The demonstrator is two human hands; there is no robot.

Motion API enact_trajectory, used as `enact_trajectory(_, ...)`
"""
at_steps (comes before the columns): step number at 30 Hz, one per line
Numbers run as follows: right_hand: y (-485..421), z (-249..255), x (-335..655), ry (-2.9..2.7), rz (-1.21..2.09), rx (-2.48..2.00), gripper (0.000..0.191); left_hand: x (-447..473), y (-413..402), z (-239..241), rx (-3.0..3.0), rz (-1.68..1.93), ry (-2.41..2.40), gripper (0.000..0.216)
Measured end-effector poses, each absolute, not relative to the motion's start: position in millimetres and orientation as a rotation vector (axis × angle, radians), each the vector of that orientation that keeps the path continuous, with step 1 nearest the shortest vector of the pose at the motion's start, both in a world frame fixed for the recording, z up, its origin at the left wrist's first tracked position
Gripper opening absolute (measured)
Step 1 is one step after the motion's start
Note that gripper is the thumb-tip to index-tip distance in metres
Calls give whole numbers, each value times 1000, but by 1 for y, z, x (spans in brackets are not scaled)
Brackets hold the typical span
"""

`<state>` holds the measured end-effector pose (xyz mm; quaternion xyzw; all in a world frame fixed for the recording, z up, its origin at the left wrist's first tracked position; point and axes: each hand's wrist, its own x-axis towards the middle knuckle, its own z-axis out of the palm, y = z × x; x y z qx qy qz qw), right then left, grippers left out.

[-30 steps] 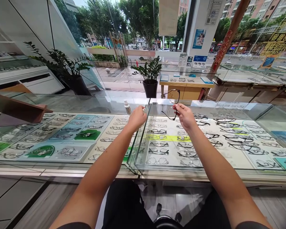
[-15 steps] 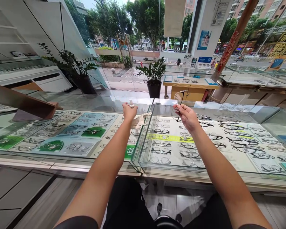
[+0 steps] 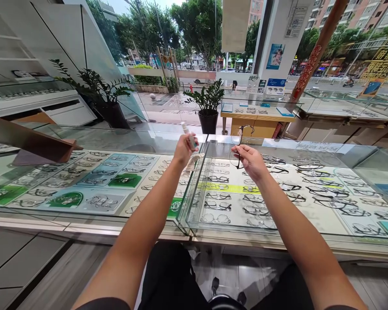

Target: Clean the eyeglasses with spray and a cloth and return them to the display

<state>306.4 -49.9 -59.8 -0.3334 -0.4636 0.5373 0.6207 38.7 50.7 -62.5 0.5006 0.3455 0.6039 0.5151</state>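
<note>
My left hand [image 3: 183,151] is closed round a small white spray bottle [image 3: 188,135], lifted off the glass and tilted toward the right. A pale cloth [image 3: 192,162] hangs under the same hand. My right hand [image 3: 250,160] pinches a pair of black-framed glasses [image 3: 239,145] by the frame, holding them upright above the glass counter [image 3: 278,148]. The two hands are a short way apart over the seam between two display cases.
Glass display cases [image 3: 93,181] full of several rows of glasses stretch left and right. A brown wedge stand [image 3: 29,140] sits on the left case. Potted plants [image 3: 208,103] and a yellow table [image 3: 255,116] stand beyond the counter.
My left hand reached to the spray bottle on the glass, took hold of it and raised it toward the glasses. My right hand kept the glasses almost in place.
</note>
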Motion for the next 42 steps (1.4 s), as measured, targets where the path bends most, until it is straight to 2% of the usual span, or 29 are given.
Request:
enact_trajectory(4, -51, -63, 301, -1094, 1244, -782, 44, 65, 13, -45, 1114, 1103, 529, 78)
enact_trajectory(10, -53, -64, 297, -1122, 1247, -821, 45, 71, -2, -40, 1087, 989, 443, 90)
enact_trajectory(14, -53, -66, 297, -1136, 1263, -820, 44, 69, 2, -46, 1195, 980, 491, 88)
enact_trajectory(22, -58, -69, 288, -1219, 1335, -864, 46, 82, 5, -62, 1670, 1161, 804, 63)
enact_trajectory(42, -64, -69, 284, -1289, 1379, -830, 43, 83, -5, -56, 1806, 1102, 846, 62)
